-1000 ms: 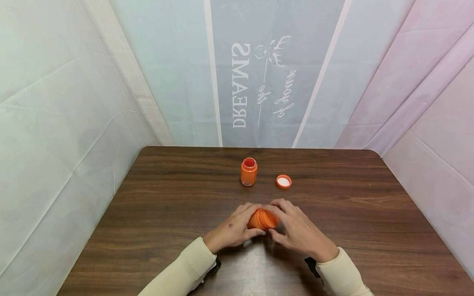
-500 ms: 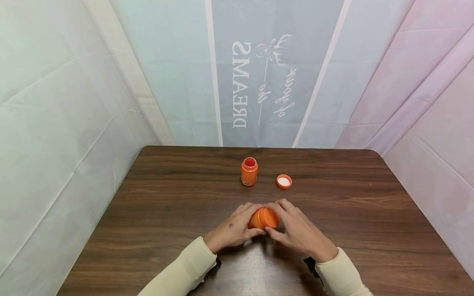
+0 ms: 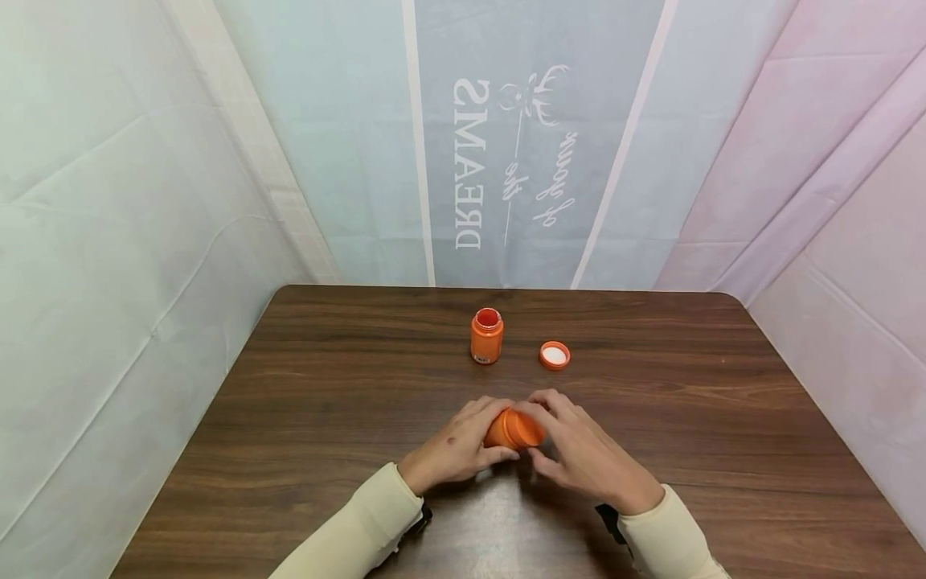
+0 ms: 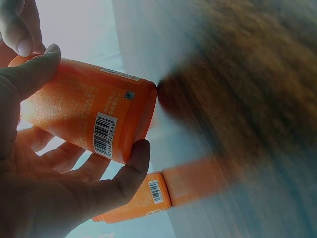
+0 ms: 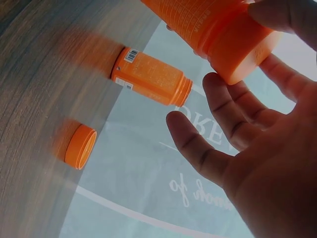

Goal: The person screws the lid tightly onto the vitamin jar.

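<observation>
My left hand (image 3: 459, 446) grips an orange bottle (image 4: 81, 104) with a barcode label, its fingers and thumb curled round the body. The bottle leans to the right, and its base edge is close to the table in the left wrist view; touching or not, I cannot tell. An orange cap (image 5: 247, 47) covers its mouth. Around that cap curl the thumb and fingers of my right hand (image 3: 579, 446), with a fingertip against its edge. Beyond the hands stands a second orange bottle (image 3: 486, 338), upright and uncapped. Its loose cap (image 3: 555, 355) lies hollow side up, showing a white liner.
The brown wood-grain table (image 3: 347, 362) has rounded far corners. Behind it hangs a pale blue-grey cloth (image 3: 535, 40) with mirrored white lettering. Pale cloth walls (image 3: 145, 201) close in the left and right sides.
My right thumb and fingers shift on the cap: the thumb came up against it half a second ago and now sits lower. Left hand, standing bottle and loose cap stay put.
</observation>
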Available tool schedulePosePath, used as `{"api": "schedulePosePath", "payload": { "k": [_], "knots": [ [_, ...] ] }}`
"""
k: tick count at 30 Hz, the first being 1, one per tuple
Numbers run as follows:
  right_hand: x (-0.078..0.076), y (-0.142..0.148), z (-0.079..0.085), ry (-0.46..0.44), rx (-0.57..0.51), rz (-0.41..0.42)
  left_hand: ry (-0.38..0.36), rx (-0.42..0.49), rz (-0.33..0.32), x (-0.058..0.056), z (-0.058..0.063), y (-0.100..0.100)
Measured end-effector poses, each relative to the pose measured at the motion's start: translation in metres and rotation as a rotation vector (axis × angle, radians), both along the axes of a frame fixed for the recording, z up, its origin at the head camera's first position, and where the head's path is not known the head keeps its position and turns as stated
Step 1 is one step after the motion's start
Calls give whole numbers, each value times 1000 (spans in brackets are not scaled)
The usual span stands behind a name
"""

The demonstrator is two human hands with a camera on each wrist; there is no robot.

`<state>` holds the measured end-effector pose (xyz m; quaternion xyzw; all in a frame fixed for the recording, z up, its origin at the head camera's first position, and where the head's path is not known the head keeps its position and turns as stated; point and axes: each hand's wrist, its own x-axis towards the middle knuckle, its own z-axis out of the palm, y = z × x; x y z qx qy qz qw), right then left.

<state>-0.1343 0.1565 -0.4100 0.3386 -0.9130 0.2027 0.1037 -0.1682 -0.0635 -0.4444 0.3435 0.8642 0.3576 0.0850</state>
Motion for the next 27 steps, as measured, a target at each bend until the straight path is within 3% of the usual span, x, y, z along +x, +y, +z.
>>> {"api": "schedulePosePath", "payload": {
  "k": [15,27],
  "knots": [
    [1,-1,-6,-45,-40,-44,21,-2,-5,0,-6,0],
    [0,0,-1,23,13,-3,-4,-6,4,0,-1,0]
  ]
}}
